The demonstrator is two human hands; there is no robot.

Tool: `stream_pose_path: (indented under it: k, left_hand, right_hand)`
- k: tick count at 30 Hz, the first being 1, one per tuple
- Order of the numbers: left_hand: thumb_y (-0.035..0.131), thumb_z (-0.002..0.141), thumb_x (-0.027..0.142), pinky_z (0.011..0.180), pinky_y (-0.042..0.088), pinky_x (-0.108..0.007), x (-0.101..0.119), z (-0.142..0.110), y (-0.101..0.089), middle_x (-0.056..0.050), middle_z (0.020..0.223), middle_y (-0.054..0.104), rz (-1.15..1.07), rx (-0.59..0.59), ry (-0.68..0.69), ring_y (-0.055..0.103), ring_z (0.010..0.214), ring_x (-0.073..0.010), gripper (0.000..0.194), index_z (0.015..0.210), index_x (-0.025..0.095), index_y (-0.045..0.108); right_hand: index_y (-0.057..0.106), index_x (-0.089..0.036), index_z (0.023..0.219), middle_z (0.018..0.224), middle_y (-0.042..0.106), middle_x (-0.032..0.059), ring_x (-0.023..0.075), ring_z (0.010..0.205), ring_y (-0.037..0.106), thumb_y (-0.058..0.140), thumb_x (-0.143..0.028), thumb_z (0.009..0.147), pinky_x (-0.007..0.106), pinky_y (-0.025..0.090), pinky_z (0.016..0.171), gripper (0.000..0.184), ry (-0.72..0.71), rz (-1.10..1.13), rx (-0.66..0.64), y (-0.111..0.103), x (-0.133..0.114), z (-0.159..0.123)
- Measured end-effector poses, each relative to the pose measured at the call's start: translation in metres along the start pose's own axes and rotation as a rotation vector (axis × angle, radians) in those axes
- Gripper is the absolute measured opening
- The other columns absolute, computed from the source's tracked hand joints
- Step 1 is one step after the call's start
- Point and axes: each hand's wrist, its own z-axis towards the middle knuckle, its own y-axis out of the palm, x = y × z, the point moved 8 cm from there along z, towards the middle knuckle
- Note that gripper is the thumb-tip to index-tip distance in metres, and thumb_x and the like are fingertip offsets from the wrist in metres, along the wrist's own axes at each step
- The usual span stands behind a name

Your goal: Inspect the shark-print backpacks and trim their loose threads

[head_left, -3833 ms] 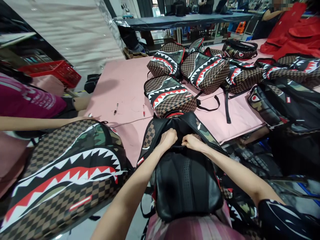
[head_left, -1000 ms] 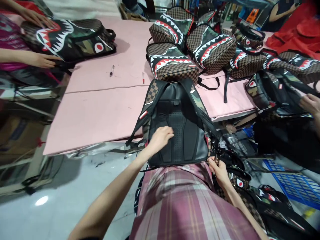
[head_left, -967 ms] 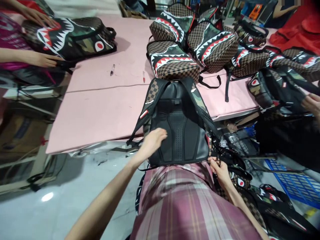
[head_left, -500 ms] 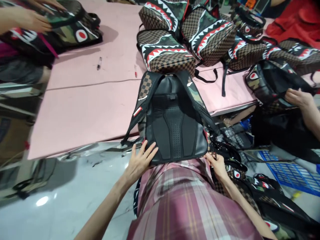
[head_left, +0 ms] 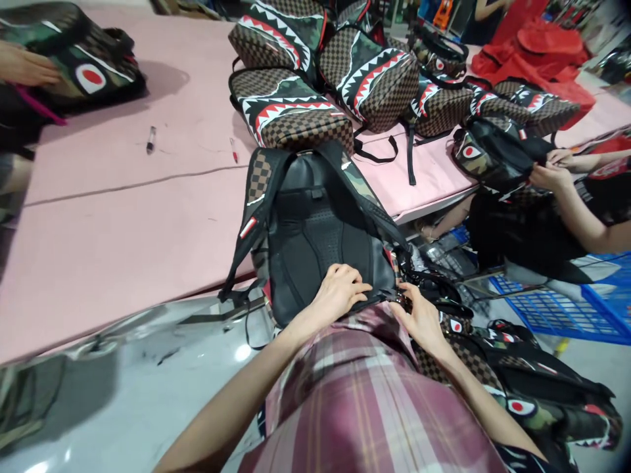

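A backpack [head_left: 296, 263] leans with its black padded back panel facing me, its lower end at my lap and its top against the table. Its straps show checkered and camouflage patches. My left hand [head_left: 340, 289] presses on the lower right of that panel, fingers curled at the bottom edge. Beside the lower right corner, my right hand [head_left: 419, 318] has its thumb and fingers around a small dark tool [head_left: 404, 301]; its exact kind is hard to make out.
Several shark-mouth backpacks [head_left: 290, 108] crowd the pink table [head_left: 123, 243]. More bags [head_left: 532, 381] are piled low on my right, near a blue crate [head_left: 557, 305]. Another person's hands [head_left: 552, 171] work on a bag at right; a hand [head_left: 29, 66] rests on one at far left.
My left hand has moved right from the panel's lower left edge to its lower right, its spread fingers now curled. My right hand stays by the corner. The view has turned right.
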Motion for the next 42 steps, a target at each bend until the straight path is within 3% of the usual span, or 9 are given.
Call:
stream_pose_path:
  k: [4,10,16,25,28,32,38,42]
  left_hand:
    - [0.053,0.084,0.029,0.081,0.033,-0.033,0.006,0.001,0.007,-0.001,0.083,0.060,-0.008,-0.059,0.066,0.048,0.086,-0.0163,0.015,0.083,0.023,0.067]
    - [0.045,0.086,0.020,0.081,0.036,-0.032,0.004,-0.006,0.012,-0.005,0.086,0.058,-0.031,0.001,-0.019,0.047,0.094,-0.0182,0.017,0.077,0.017,0.059]
    - [0.045,0.084,0.013,0.086,0.035,-0.034,0.007,-0.008,0.014,-0.003,0.083,0.058,-0.075,0.054,-0.017,0.045,0.098,-0.0181,0.016,0.075,0.017,0.057]
    - [0.042,0.087,0.017,0.086,0.036,-0.034,-0.004,-0.009,0.016,-0.003,0.083,0.060,-0.168,0.082,-0.091,0.048,0.098,-0.0177,0.021,0.073,0.018,0.058]
    - [0.042,0.088,0.023,0.085,0.038,-0.033,-0.009,-0.011,0.016,-0.003,0.087,0.061,-0.200,0.108,-0.104,0.049,0.098,-0.0171,0.021,0.083,0.020,0.062]
    - [0.048,0.087,0.028,0.087,0.038,-0.033,-0.004,-0.013,0.014,-0.003,0.091,0.061,-0.143,0.117,-0.030,0.047,0.101,-0.0176,0.018,0.095,0.021,0.062]
    - [0.046,0.087,0.023,0.082,0.038,-0.034,0.010,-0.010,0.013,-0.004,0.086,0.059,0.016,0.052,0.011,0.048,0.095,-0.0183,0.017,0.080,0.018,0.061]
    - [0.045,0.086,0.015,0.090,0.035,-0.039,0.018,-0.010,0.012,-0.005,0.084,0.059,0.057,0.074,0.022,0.048,0.101,-0.0202,0.014,0.081,0.016,0.058]
  right_hand:
    - [0.059,-0.020,0.100,0.091,0.067,0.0057,0.0201,0.083,0.062,0.048,-0.042,0.084,0.031,0.046,0.075,0.029,-0.105,-0.095,0.003,0.004,-0.012,-0.008]
    - [0.064,-0.020,0.093,0.088,0.069,0.0050,0.0189,0.082,0.063,0.050,-0.036,0.085,0.029,0.045,0.076,0.022,-0.201,-0.129,0.047,0.010,-0.020,-0.011]
    - [0.064,-0.019,0.092,0.085,0.069,0.0052,0.0181,0.079,0.062,0.051,-0.034,0.085,0.029,0.043,0.073,0.021,-0.281,-0.185,0.086,0.011,-0.027,-0.011]
    - [0.064,-0.020,0.089,0.081,0.068,0.0042,0.0176,0.075,0.060,0.051,-0.034,0.085,0.028,0.040,0.069,0.020,-0.304,-0.203,0.086,0.013,-0.029,-0.008]
    - [0.064,-0.020,0.090,0.082,0.068,0.0040,0.0174,0.076,0.060,0.051,-0.035,0.085,0.028,0.040,0.071,0.020,-0.299,-0.192,0.084,0.014,-0.026,-0.008]
    - [0.064,-0.020,0.088,0.081,0.068,0.0035,0.0174,0.075,0.060,0.051,-0.035,0.085,0.027,0.039,0.070,0.020,-0.295,-0.201,0.086,0.015,-0.026,-0.008]
    - [0.064,-0.020,0.087,0.079,0.068,0.0039,0.0175,0.074,0.060,0.051,-0.035,0.085,0.027,0.040,0.067,0.019,-0.295,-0.215,0.083,0.016,-0.028,-0.008]
    - [0.064,-0.020,0.088,0.080,0.068,0.0043,0.0179,0.074,0.060,0.051,-0.036,0.085,0.028,0.040,0.067,0.021,-0.298,-0.211,0.093,0.015,-0.028,-0.008]
